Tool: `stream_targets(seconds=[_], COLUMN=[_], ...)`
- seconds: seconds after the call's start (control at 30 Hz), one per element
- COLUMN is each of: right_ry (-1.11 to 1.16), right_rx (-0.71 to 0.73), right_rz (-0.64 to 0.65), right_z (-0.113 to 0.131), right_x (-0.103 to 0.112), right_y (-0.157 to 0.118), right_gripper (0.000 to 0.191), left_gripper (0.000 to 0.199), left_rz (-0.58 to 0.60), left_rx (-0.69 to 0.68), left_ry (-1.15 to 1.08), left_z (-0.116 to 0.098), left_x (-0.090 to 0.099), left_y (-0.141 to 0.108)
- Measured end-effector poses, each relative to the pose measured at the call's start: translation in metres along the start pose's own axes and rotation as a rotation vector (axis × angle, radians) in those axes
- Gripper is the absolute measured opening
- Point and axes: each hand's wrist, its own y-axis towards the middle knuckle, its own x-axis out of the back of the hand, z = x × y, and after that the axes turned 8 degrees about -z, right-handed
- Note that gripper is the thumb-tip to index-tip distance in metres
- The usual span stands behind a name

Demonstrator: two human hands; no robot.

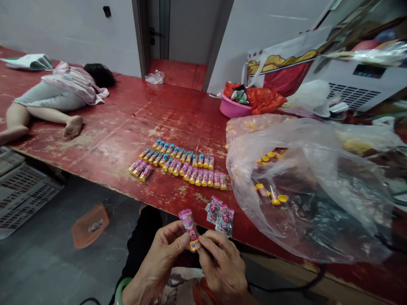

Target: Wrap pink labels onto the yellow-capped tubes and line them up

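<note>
Between my two hands, just off the table's front edge, is a small clear tube (191,233) with a pink printed label and a yellow base. My left hand (162,250) pinches its left side with thumb and fingers. The fingertips of my right hand (221,258) close on its lower right side, near the yellow end. Beyond my hands lie a few flat pink printed sachets (225,217) in an overlapping pile. Rows of similar tubes (181,163) with yellow bases, some pink and some blue, are lined up on the red table (104,144).
On the right spreads a big clear plastic bag (305,220) with yellow-capped tubes inside. Behind it are a pink basin (235,109) and a red-and-white bag (282,67). A person (63,87) lies at the far left of the table. White crates (28,190) stand below.
</note>
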Motion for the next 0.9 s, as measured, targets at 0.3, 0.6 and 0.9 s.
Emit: stream_targets(seconds=[0.3, 0.6, 0.9], right_ry=[-0.118, -0.086, -0.086], right_rx=[0.017, 0.061, 0.049], right_rz=[0.009, 0.01, 0.007], right_z=[0.004, 0.0015, -0.0002], right_x=[0.0029, 0.0015, 0.0005], right_y=[0.0059, 0.0087, 0.0071], right_gripper=[0.022, 0.018, 0.018], left_gripper=[0.024, 0.022, 0.028], left_rz=[-0.005, -0.017, -0.052], left_rx=[-0.001, 0.005, 0.041], left_ry=[0.012, 0.008, -0.015], left_z=[0.0015, 0.0031, 0.0009], left_x=[-0.0006, 0.0, -0.0036], left_y=[0.0027, 0.0029, 0.0036])
